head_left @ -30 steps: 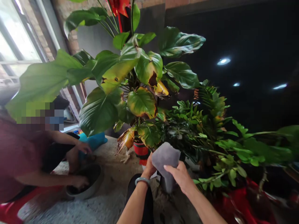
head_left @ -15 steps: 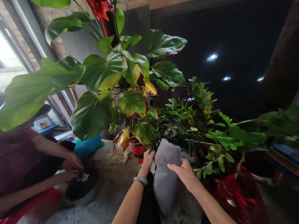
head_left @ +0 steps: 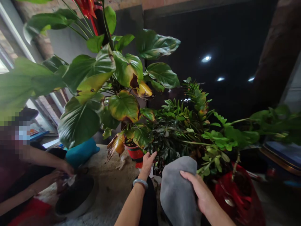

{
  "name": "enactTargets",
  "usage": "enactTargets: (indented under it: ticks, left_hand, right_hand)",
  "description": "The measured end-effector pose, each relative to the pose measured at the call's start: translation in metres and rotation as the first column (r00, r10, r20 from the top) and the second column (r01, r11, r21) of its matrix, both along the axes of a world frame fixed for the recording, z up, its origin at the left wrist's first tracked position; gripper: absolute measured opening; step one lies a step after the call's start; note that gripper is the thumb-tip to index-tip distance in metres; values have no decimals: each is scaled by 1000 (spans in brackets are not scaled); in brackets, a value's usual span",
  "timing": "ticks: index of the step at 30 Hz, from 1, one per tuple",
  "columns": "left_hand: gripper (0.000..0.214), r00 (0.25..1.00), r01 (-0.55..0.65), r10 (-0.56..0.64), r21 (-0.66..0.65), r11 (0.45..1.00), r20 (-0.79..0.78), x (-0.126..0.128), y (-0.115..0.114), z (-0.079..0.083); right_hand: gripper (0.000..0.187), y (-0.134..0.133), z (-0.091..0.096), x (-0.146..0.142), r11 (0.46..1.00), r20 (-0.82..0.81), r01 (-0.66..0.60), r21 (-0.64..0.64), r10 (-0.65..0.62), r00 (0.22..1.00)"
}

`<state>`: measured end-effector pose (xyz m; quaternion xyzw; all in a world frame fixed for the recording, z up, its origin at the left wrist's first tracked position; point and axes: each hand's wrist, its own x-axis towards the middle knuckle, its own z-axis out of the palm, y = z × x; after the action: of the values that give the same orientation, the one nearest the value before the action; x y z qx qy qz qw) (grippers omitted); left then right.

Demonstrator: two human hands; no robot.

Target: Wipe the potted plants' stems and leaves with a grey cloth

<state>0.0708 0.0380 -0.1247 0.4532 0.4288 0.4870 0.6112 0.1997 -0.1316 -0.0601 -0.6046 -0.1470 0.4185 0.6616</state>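
My right hand presses a grey cloth against a dark pot low in the middle, with its fingers laid over the cloth's right edge. My left hand, a bangle on its wrist, reaches up to the rim of that pot under small dark green leaves; what its fingers hold is hidden. Just behind stands a small red pot with a big-leaved plant, several of its leaves yellow and brown at the edges.
At the left another person in a dark red top works with both hands over a round dark basin on a pale mat. A teal object lies behind. A glossy red pot with long green fronds stands at the right.
My right hand has slid the grey cloth down and to the right. My left hand has stayed at the pot's rim. The view has swung to the right.
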Motion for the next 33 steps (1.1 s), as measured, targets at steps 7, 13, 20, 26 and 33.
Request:
enactTargets:
  ticks: [7, 13, 20, 26, 33]
  left_hand:
    - [50, 997, -16, 23, 86, 996, -78, 5, -5, -2]
    - [49, 990, -49, 66, 136, 990, -126, 7, 0, -12]
    - [53, 993, -79, 87, 99, 992, -84, 4, 0, -7]
    - [57, 989, -84, 95, 96, 992, -117, 6, 0, -9]
    - [49, 988, -105, 108, 31, 994, -113, 0, 5, -13]
  right_hand:
    - [46, 36, 65, 39, 843, -3, 395, 366, -423, 906]
    - [22, 16, -20, 22, 977, -374, 212, -14, -202, 905]
    - [24, 3, 24, 37, 939, -434, 318, 133, -233, 870]
    - [18, 34, 16, 40, 931, -447, 312, 191, -200, 872]
    - [18, -2, -43, 12, 988, -401, 116, 104, -66, 914]
